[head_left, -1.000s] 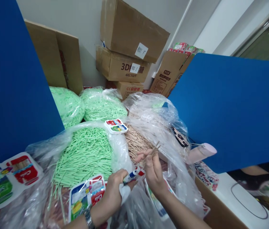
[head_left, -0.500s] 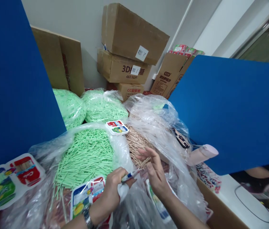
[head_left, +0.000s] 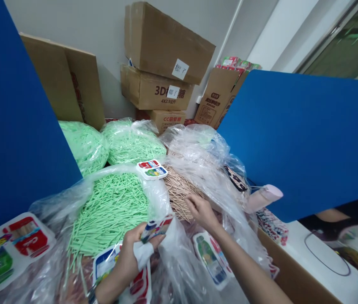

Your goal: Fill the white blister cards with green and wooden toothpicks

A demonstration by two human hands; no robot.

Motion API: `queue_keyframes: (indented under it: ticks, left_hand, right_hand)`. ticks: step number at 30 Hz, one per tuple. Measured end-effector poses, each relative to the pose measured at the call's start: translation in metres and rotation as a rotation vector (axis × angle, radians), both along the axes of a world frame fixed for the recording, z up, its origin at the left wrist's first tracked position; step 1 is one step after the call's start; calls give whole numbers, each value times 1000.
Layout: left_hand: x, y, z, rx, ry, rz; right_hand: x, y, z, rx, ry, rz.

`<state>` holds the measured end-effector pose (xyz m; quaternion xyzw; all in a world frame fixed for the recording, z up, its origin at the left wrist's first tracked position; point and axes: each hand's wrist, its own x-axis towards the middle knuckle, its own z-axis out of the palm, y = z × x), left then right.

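Observation:
Gripped in my left hand (head_left: 134, 249) is a small printed packet (head_left: 157, 228) with a white part under the palm. My right hand (head_left: 200, 211), its fingers curled together, is at the near edge of the brown sticks (head_left: 179, 190); whatever lies between the fingertips is too small to make out. Green sticks (head_left: 112, 211) fill an open clear bag to the left. Printed twin-compartment packs lie about: one (head_left: 152, 169) on the bag between the piles, one (head_left: 212, 259) below my right forearm, one partly hidden under my left wrist.
Another large pack (head_left: 10, 249) lies at the left. Blue panels (head_left: 305, 147) stand on both sides. Stacked cardboard boxes (head_left: 166, 46) and tied bags of green sticks (head_left: 134, 143) are behind. A pink cylinder (head_left: 266, 196) sits right; another person's arm shows beyond.
My right hand has moved away from my left, to the brown sticks, and its fingers have closed. The packet in my left hand has turned, showing more of its printed face.

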<state>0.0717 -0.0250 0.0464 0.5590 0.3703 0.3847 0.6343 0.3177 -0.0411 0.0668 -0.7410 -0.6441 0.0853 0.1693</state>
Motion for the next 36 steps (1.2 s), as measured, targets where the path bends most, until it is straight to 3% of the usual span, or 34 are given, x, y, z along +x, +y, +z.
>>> queue_keyframes:
  ticks: [7, 11, 15, 19, 22, 25, 30, 33, 36]
  left_hand:
    - [-14, -5, 5, -140, 47, 40]
    - [-16, -5, 6, -332, -76, 122]
    - [-20, -4, 8, -418, -177, 115]
    - [-26, -4, 12, -426, -204, 109]
    - [-28, -5, 15, -417, -188, 84]
    - [-27, -6, 15, -428, -184, 75]
    - [-27, -7, 9, -467, -239, 117]
    - [-30, -5, 7, -402, -156, 149]
    - [-34, -5, 10, -312, -83, 125]
  right_hand:
    - [-9, 13, -46, -268, -247, -56]
    - [-15, 16, -51, -337, -305, -42]
    - [-10, 16, -49, -351, -304, 7]
    - [-2, 10, -41, -308, -267, 45]
    - [-3, 6, -29, -119, -143, 56]
    - [-11, 4, -14, 98, 89, 78]
    - [-32, 1, 12, 239, 509, 69]
    - [-48, -1, 25, 323, 853, 61]
    - [-67, -4, 38, 392, 1038, 58]
